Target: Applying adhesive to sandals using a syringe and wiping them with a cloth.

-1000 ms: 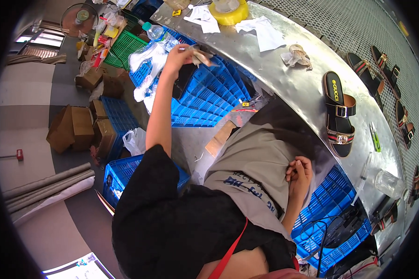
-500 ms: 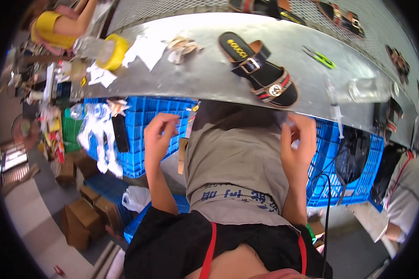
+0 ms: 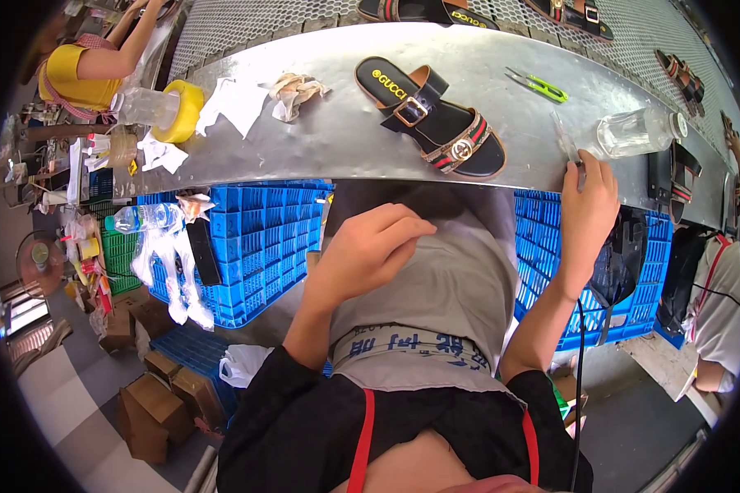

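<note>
A black sandal (image 3: 448, 123) with two straps, one with a gold buckle and one striped with a round gold emblem, lies on the metal bench in front of me. At the bench's front edge, my right hand (image 3: 590, 201) has its fingers closed around the rear of a clear syringe (image 3: 565, 135); the hand hides the plunger end. Above my lap hovers my left hand (image 3: 372, 251), its fingers loosely bent and nothing visible in them. Green-handled thread snips (image 3: 543, 87) and a clear bottle (image 3: 637, 133) lie beyond the syringe.
Crumpled cloth (image 3: 296, 94), white paper (image 3: 232, 105) and a yellow tape roll (image 3: 181, 111) occupy the bench's left. More sandals (image 3: 580, 16) rest on the mesh conveyor (image 3: 304, 12) behind. Blue crates (image 3: 275, 246) stand below. Another person in yellow (image 3: 82, 74) works at far left.
My right hand has moved up and right to the bench edge and taken hold of the syringe. My left hand has come right, over my lap. The view has shifted slightly.
</note>
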A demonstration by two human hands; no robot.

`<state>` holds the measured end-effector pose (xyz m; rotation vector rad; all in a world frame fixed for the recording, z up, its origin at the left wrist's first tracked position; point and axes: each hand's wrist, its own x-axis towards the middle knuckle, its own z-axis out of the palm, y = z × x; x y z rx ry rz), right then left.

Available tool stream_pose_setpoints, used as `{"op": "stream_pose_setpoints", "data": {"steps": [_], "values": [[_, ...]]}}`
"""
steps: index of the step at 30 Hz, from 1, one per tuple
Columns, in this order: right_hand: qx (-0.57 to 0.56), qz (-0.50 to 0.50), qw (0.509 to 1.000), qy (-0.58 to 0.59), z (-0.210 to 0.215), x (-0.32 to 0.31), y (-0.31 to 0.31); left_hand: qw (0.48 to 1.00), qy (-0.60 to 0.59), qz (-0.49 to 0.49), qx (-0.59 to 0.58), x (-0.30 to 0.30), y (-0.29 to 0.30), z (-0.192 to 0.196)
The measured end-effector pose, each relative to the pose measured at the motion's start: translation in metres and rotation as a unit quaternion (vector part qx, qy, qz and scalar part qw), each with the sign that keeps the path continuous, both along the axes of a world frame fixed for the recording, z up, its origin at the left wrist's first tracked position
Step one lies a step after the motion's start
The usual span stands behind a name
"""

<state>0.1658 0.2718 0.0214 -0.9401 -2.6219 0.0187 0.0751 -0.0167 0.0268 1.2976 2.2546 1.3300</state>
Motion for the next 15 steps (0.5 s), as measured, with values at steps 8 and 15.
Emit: {"op": "stream_pose_setpoints", "data": {"steps": [8, 15], "values": [[-0.176, -0.002, 0.963, 0.204, -0.004, 0.014, -0.011, 0.999, 0.010, -0.051, 0.013, -0.002, 0.021, -0.012], [-0.404, -0.006, 0.836, 0.370, -0.027, 0.044, -0.019, 0.998, -0.012, -0.054, 0.001, -0.005, 0.021, -0.021]]}}
